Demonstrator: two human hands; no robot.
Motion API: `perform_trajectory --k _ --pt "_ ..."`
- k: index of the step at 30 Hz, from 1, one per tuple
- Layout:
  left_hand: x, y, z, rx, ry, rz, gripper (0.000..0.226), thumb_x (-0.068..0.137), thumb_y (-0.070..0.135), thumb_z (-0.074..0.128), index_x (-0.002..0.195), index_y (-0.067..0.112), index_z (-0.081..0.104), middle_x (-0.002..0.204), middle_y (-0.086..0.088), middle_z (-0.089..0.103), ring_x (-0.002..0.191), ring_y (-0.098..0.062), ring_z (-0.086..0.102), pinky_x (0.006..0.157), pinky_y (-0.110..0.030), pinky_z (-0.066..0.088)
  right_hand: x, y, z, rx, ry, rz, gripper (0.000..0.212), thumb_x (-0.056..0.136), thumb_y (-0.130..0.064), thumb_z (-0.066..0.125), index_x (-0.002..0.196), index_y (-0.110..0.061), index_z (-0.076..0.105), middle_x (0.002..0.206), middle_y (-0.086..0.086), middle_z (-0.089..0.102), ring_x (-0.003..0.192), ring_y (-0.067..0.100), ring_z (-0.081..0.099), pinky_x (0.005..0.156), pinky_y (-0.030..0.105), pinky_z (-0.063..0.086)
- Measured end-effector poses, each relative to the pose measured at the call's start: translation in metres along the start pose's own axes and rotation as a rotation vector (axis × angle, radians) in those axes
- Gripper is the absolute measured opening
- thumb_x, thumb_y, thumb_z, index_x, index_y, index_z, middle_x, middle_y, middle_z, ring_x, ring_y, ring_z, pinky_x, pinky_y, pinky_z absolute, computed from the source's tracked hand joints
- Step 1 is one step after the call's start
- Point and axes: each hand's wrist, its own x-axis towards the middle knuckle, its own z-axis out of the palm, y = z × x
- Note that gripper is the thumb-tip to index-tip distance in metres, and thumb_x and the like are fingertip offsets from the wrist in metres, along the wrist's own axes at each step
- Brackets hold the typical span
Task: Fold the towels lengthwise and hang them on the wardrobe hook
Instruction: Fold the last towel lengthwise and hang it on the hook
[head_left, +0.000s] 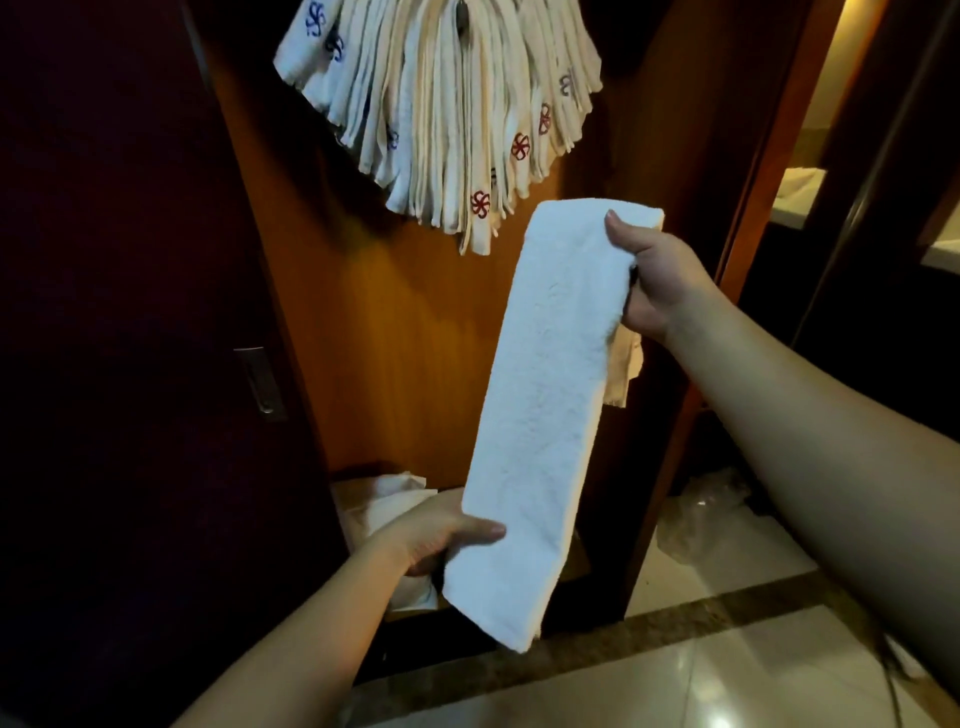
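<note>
White towel (550, 415) is stretching between two hands, below the hanging bunch (441, 104). Right hand (652, 280) is pinching its top, left hand (441, 530) its bottom. Letting go could undo the fold.

Crumpled clear plastic bag (701, 512) (possibly wrapping) lies on glossy tiled floor (727, 675).

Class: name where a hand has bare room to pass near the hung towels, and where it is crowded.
Free: the bare wooden panel below the hung towels, left of the folded towel. Crowded: the top, where the towels fan out.
</note>
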Motion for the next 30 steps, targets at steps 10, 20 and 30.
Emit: perform_trajectory --k 10,20,30 --pt "0.005 -0.021 -0.027 -0.454 0.360 0.031 0.039 0.087 0.005 0.068 0.124 0.007 0.057 0.115 -0.014 0.071 0.109 -0.031 0.066 0.093 -0.046 0.053 -0.001 -0.014 0.020 0.002 -0.002 -0.110 0.028 0.099 -0.018 0.058 0.124 -0.003 0.059 0.111 0.013 0.074 0.101 0.027 0.073 0.084 0.041 0.058" --pt "-0.038 0.121 0.059 -0.213 0.640 0.740 0.045 0.102 0.051 0.030 0.109 0.019 0.062 0.110 -0.005 0.069 0.106 -0.021 0.065 0.094 -0.037 0.049 0.003 -0.003 0.085 -0.978 -0.026 -0.396 0.041 0.101 -0.051 0.046 0.097 -0.011 0.055 0.107 0.016 0.065 0.097 0.029 0.065 0.094 0.050 0.054" --pt "-0.026 0.190 0.081 0.093 0.618 0.544 0.111 0.066 0.097 0.003 0.151 0.031 0.029 0.151 -0.002 0.041 0.140 -0.022 0.036 0.115 -0.048 0.023 -0.007 -0.037 0.124 -1.295 -0.067 -0.612 0.047 0.105 -0.048 0.037 0.077 -0.014 0.053 0.078 0.000 0.055 0.071 0.010 0.052 0.064 0.022 0.037"
